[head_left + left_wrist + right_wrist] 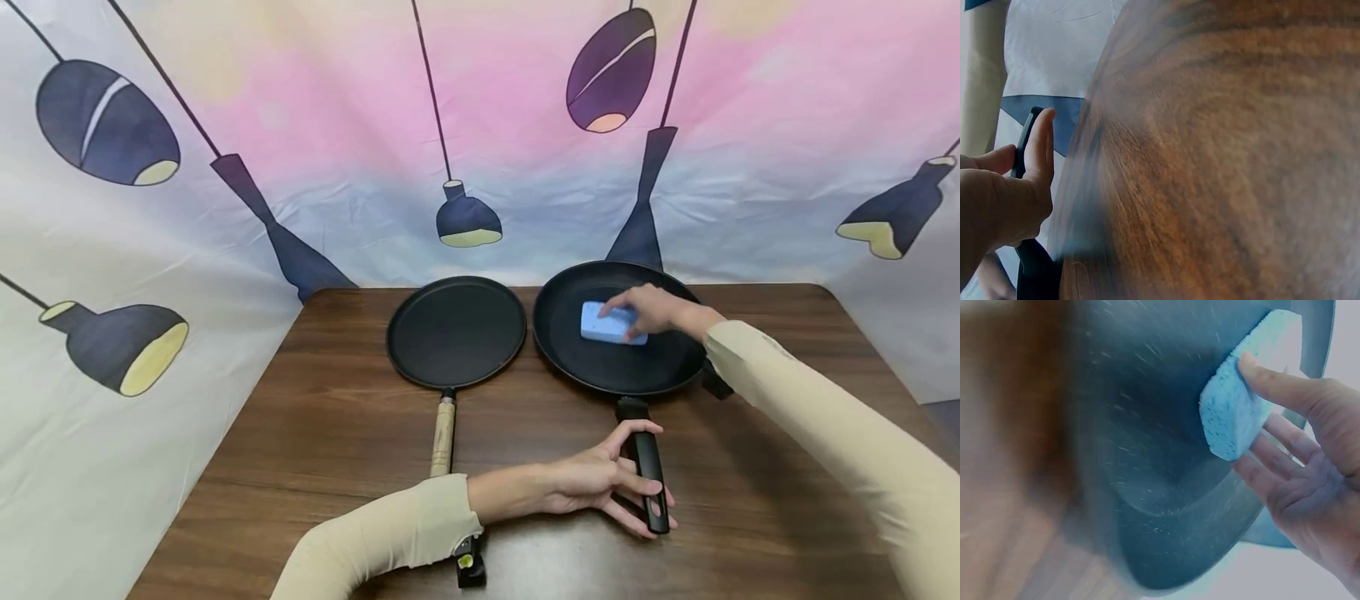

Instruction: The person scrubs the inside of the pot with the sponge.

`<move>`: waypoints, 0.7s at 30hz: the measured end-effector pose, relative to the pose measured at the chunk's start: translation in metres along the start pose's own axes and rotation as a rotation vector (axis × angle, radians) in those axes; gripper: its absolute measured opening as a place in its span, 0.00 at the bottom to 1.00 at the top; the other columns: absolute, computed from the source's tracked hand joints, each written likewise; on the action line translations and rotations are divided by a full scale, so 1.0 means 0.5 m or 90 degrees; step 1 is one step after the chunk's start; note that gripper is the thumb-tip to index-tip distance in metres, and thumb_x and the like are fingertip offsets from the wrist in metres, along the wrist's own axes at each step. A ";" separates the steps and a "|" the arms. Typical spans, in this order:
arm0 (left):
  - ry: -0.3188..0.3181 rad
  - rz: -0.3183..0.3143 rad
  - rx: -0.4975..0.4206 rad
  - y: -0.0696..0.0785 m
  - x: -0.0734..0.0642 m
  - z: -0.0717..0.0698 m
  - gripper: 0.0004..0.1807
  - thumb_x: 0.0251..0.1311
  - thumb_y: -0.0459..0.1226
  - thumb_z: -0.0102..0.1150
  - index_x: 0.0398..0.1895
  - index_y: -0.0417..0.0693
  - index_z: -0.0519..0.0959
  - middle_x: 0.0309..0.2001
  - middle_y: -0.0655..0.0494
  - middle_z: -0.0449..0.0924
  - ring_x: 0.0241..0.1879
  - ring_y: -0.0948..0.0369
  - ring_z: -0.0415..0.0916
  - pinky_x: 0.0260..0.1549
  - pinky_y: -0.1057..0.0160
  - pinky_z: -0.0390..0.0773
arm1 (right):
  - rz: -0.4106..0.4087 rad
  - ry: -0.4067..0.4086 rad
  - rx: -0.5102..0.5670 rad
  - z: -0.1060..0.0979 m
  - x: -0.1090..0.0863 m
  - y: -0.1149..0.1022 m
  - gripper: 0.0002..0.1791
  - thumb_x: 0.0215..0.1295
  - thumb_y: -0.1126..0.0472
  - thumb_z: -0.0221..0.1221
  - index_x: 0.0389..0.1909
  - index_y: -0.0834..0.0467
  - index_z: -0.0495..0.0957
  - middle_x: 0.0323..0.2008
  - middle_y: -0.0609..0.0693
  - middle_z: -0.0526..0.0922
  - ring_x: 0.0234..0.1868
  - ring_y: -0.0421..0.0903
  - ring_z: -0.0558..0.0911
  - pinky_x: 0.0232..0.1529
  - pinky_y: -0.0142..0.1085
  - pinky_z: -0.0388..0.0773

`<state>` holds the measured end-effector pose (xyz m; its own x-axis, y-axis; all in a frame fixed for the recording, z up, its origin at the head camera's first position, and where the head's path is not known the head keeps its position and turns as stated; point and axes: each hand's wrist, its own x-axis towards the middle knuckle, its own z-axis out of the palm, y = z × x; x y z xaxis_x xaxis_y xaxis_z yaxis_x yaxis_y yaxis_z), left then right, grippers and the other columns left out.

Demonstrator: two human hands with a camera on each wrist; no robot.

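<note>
A large black frying pan (562, 354) sits at the right of the wooden table, its black handle (647, 467) pointing toward me. My left hand (592, 483) holds that handle near its end, thumb on one side and fingers around the other; the left wrist view shows the same hand (1007, 200). Inside the pan, my right hand (652, 308) grips a light blue sponge (596, 323) against the cooking surface. Seen from the right wrist, the thumb lies on top of the sponge (1235, 400) and the fingers are along its lower side.
Left of the frying pan lies a flat black crepe pan (457, 333) with a wooden handle (443, 437), partly behind my left forearm. The brown table (315, 417) ends at a hanging cloth (390, 208) printed with lamps.
</note>
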<state>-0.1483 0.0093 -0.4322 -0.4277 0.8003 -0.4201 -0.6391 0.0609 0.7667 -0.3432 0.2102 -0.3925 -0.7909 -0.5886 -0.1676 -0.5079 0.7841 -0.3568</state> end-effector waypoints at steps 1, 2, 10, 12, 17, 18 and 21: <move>0.000 0.005 0.001 -0.001 -0.001 -0.002 0.32 0.75 0.28 0.51 0.68 0.76 0.60 0.48 0.43 0.84 0.63 0.27 0.70 0.60 0.32 0.74 | -0.027 -0.006 0.006 0.005 -0.014 -0.010 0.28 0.59 0.66 0.72 0.62 0.54 0.80 0.65 0.68 0.75 0.61 0.67 0.76 0.57 0.60 0.78; 0.000 0.010 0.001 -0.001 -0.001 -0.004 0.33 0.75 0.28 0.51 0.68 0.76 0.60 0.49 0.41 0.84 0.63 0.27 0.70 0.60 0.33 0.75 | -0.055 -0.009 0.006 0.011 -0.027 -0.019 0.27 0.58 0.66 0.73 0.60 0.53 0.81 0.63 0.67 0.77 0.62 0.67 0.76 0.58 0.61 0.78; 0.002 0.030 0.006 -0.002 -0.005 -0.014 0.33 0.75 0.28 0.52 0.70 0.75 0.58 0.52 0.37 0.84 0.62 0.27 0.71 0.57 0.35 0.79 | -0.166 -0.009 -0.021 0.047 -0.093 -0.063 0.27 0.56 0.68 0.74 0.58 0.53 0.82 0.57 0.59 0.84 0.60 0.60 0.82 0.57 0.56 0.83; 0.001 0.028 0.003 -0.004 -0.004 -0.013 0.33 0.74 0.27 0.52 0.68 0.76 0.59 0.52 0.38 0.84 0.62 0.27 0.71 0.57 0.35 0.79 | -0.154 0.001 -0.027 0.048 -0.089 -0.062 0.27 0.57 0.68 0.73 0.59 0.53 0.82 0.58 0.60 0.83 0.60 0.61 0.82 0.56 0.56 0.84; -0.002 0.025 0.002 -0.006 -0.002 -0.008 0.33 0.74 0.27 0.51 0.68 0.76 0.60 0.52 0.37 0.83 0.62 0.27 0.71 0.58 0.34 0.76 | -0.072 0.028 -0.049 0.036 -0.046 -0.037 0.28 0.61 0.66 0.71 0.63 0.54 0.79 0.63 0.66 0.79 0.59 0.63 0.81 0.51 0.55 0.85; -0.004 0.023 0.003 -0.006 -0.002 -0.007 0.33 0.74 0.27 0.51 0.68 0.76 0.60 0.51 0.38 0.83 0.62 0.27 0.71 0.59 0.34 0.76 | -0.046 0.031 -0.058 0.032 -0.033 -0.028 0.28 0.62 0.66 0.71 0.64 0.54 0.78 0.63 0.67 0.78 0.58 0.63 0.82 0.50 0.55 0.85; -0.009 0.020 0.008 -0.006 -0.002 -0.003 0.34 0.75 0.27 0.51 0.69 0.77 0.60 0.48 0.42 0.84 0.63 0.27 0.70 0.59 0.34 0.76 | 0.032 0.034 -0.100 0.020 0.002 -0.001 0.29 0.66 0.65 0.68 0.68 0.55 0.74 0.63 0.69 0.77 0.55 0.64 0.82 0.46 0.55 0.84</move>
<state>-0.1472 0.0072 -0.4347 -0.4380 0.8102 -0.3895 -0.6180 0.0433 0.7850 -0.3406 0.2073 -0.4017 -0.8311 -0.5403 -0.1317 -0.5113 0.8355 -0.2010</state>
